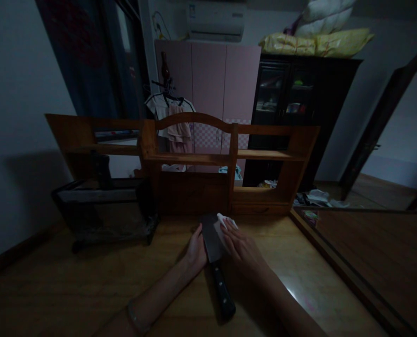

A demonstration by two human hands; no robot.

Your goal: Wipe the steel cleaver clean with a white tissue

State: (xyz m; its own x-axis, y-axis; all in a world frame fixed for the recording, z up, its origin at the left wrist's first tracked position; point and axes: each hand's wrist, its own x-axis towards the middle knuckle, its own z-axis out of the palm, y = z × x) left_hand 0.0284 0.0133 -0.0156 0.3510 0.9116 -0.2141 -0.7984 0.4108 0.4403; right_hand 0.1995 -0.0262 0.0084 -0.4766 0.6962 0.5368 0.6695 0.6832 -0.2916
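A cleaver with a broad grey blade and a black riveted handle is in front of me, its handle pointing towards me over the wooden table. My left hand grips the blade along its left edge, with the thumb up near the top; the fingers beneath are hidden. My right hand presses a white cloth or tissue against the right side of the blade, fingers stretched over it. Part of the white piece is covered by those fingers.
On the left of the table stands a dark, clear-sided container with a black upright part. A wooden shelf unit runs along the table's back. At the right, a raised wooden edge borders another brown surface.
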